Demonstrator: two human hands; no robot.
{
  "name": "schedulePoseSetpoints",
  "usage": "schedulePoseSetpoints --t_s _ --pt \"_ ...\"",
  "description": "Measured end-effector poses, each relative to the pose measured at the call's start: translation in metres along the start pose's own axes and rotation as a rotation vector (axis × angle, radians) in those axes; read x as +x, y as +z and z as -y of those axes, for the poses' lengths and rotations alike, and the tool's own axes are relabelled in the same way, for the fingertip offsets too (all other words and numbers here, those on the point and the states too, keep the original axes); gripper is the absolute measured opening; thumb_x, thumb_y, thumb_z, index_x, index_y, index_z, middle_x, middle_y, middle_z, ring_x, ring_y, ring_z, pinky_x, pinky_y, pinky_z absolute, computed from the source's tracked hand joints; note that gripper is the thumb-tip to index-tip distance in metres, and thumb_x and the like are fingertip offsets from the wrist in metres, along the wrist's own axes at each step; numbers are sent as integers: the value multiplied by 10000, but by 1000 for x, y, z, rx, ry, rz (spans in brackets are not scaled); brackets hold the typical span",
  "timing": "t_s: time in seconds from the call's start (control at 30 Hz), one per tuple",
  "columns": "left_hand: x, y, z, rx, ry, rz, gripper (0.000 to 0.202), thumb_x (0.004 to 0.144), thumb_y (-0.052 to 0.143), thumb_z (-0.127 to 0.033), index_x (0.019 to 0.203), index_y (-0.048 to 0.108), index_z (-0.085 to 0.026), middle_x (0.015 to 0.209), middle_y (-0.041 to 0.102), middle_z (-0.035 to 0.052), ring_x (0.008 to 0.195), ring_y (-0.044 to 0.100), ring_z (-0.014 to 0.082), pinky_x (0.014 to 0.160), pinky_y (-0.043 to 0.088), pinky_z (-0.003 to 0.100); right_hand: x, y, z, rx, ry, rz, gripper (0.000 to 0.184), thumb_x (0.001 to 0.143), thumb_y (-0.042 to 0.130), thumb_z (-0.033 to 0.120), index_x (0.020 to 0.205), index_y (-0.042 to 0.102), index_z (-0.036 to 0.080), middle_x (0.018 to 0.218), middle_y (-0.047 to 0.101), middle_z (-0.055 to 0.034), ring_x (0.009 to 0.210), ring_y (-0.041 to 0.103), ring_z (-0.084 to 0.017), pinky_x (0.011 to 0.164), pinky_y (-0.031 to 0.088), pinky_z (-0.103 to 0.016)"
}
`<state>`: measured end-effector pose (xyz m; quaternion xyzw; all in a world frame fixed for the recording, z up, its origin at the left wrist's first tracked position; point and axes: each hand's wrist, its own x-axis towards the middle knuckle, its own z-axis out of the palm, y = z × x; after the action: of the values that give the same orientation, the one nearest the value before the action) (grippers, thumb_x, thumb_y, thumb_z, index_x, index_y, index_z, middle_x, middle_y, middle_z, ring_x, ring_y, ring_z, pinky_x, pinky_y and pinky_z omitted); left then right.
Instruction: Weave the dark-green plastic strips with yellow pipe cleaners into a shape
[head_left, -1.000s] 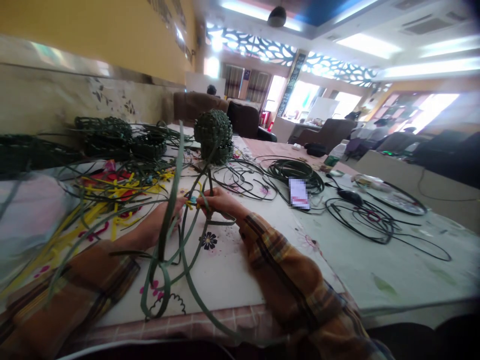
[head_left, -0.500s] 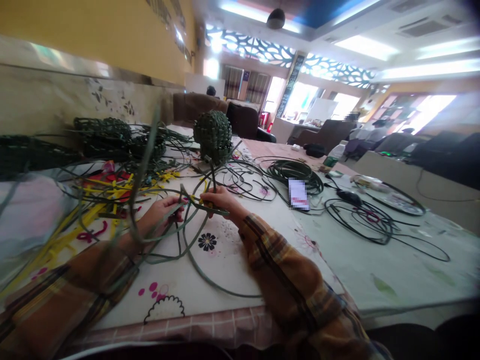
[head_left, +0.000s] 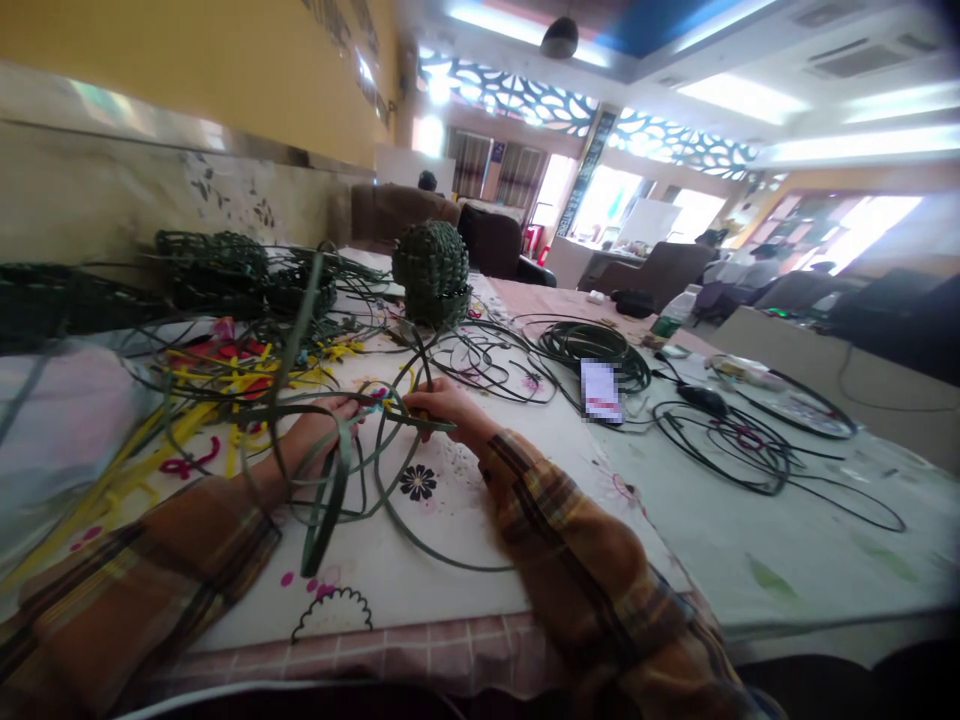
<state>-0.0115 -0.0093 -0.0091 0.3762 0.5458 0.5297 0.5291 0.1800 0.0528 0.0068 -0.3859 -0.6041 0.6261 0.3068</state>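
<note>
Long, flat, dark green, plastic-looking strips [head_left: 325,522] cross between the left hand [head_left: 309,438] and right hand [head_left: 448,404]. The right pinches them; the left's grip cannot be determined. Probably light, springy, slippery: grasp beside the crossing.

Around the view as a clock, a black chair [head_left: 491,240] stands at 12, with a brown seat back [head_left: 401,212] at 11 and a dark round fixture [head_left: 559,38] under the ceiling between 12 and 1. A brown armchair [head_left: 651,272] sits at 2. Between 2 and 3 are a clear bottle [head_left: 675,312] and, just beside it, a black case [head_left: 632,303]. Near 3 lie a phone [head_left: 601,390], its screen obscured, and a dark computer mouse [head_left: 702,399]. Pale green cloth [head_left: 720,550] spreads at 4; blurred translucent plastic [head_left: 67,430] sits at 9; a yellow wall [head_left: 202,60] rises between 10 and 11
</note>
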Motion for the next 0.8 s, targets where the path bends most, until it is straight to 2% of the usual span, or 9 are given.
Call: schedulePoseSetpoints --t_s 0.07,0.17,0.3,0.43,0.53,0.6,0.67,0.8 --pt "-2 0 -1 -3 4 32 163 768 711 -243 762 586 -138 561 440 -49 382 300 35 347 214 141 0 0 0 -7 2 0 202 751 660 210 583 577 136 469 583 7 333 512 -106 296 458 -208" --pt "-11 4 -4 -12 13 106 204 806 712 -330 831 631 -145 529 324 -83 380 247 40 352 180 145 0 1 0 -28 11 -6 203 765 640 194 581 574 139 448 578 4 339 507 -100 304 447 -190" --pt "-19 9 -7 -3 -10 39 308 867 651 -420 966 659 -128 505 260 -103 357 200 43 345 145 147 -1 3 0 -47 21 8 207 792 639 214 608 596 129 448 581 2 333 514 -106 306 447 -195" --pt "-18 9 -7 -46 -46 23 208 891 625 -358 991 590 -179 510 304 -106 341 208 45 334 134 133 -1 5 0 -33 16 43 211 783 662 232 613 590 131 447 582 3 327 523 -113 299 441 -196" --pt "-15 5 -7 -97 -45 27 168 874 645 -313 913 543 -185 543 382 -91 359 288 46 341 221 132 -1 6 0 -25 -1 71 244 777 680 252 592 564 141 454 587 0 344 534 -115 320 459 -200" --pt "-13 3 -6 -88 -11 22 212 830 701 -310 888 558 -164 606 478 -62 403 388 46 371 305 138 0 5 -2 -27 1 78 242 782 673 250 596 563 142 469 597 -3 349 528 -109 328 461 -200" --pt "-11 2 -5 -61 24 26 243 794 739 -313 862 578 -143 651 546 -35 429 444 50 388 335 147 2 5 -4 -28 -3 72 242 784 669 246 594 558 144 468 592 -1 345 511 -102 317 439 -193" --pt "-9 2 -5 -56 40 -3 157 813 692 -250 835 576 -146 636 591 -24 387 446 61 377 333 173 3 3 -8 -10 -4 101 263 786 686 276 599 549 152 457 573 10 340 499 -97 313 426 -192"
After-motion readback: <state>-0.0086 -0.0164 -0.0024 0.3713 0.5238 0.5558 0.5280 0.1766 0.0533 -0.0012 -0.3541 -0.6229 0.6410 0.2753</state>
